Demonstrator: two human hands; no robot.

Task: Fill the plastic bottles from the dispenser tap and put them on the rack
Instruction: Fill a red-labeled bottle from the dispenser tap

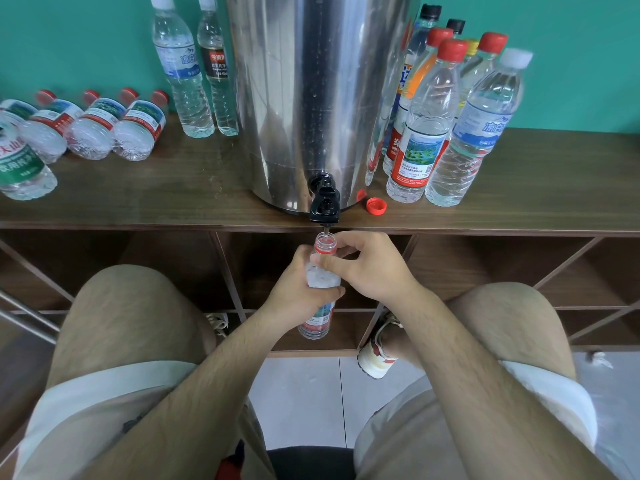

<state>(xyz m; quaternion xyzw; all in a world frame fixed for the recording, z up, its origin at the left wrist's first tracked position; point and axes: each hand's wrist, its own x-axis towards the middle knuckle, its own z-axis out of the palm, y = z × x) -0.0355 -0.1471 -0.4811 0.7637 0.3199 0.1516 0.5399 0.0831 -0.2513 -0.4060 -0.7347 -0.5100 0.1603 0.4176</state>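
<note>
Both hands hold an open bottle (325, 244) under the tap (324, 206).

The bottle stands upright just below the front edge of the surface (173, 199), its uncapped mouth right under the black tap of the steel dispenser (318, 91). The left hand (296, 289) grips the body, fingers wrapped round it above the label. The right hand (372, 266) holds the neck and shoulder, fingers curled about it and thumb laid across the front. A loose red cap (376, 206) lies on the surface just right of the tap. Capped bottles (426, 133) stand clustered right of the dispenser, two more (183, 74) stand to its left, and several others (93, 129) lie on their sides at the far left. Open shelf bays (485, 268) show under the surface, behind the person's knees.
</note>
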